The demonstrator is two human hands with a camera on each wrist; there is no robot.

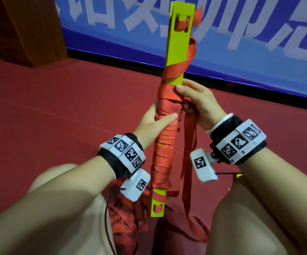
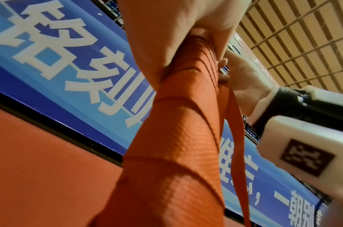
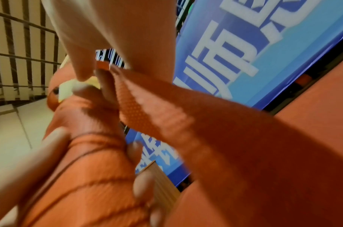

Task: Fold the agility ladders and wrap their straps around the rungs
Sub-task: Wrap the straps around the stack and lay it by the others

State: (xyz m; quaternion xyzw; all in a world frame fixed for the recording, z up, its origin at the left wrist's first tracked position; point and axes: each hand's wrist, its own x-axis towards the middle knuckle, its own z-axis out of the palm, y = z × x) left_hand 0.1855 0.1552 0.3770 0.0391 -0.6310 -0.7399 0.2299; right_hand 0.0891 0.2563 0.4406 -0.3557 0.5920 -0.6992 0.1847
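Observation:
A stack of yellow-green ladder rungs (image 1: 181, 34) stands upright in front of me, its lower half bound in turns of orange strap (image 1: 164, 150). My left hand (image 1: 160, 117) grips the wrapped middle of the bundle (image 2: 178, 138), thumb across the front. Just above it, my right hand (image 1: 187, 96) presses its thumb on the top turns and pinches the strap (image 3: 166, 107) against the rungs. A loose length of strap (image 1: 189, 144) hangs down from that hand. One turn spirals up to the slot in the top rung (image 1: 183, 23).
More orange strap lies heaped between my knees (image 1: 127, 218) on the red mat (image 1: 57, 107). A blue banner with white characters (image 1: 259, 34) runs along the far edge. A wooden piece (image 1: 29, 24) stands at the back left.

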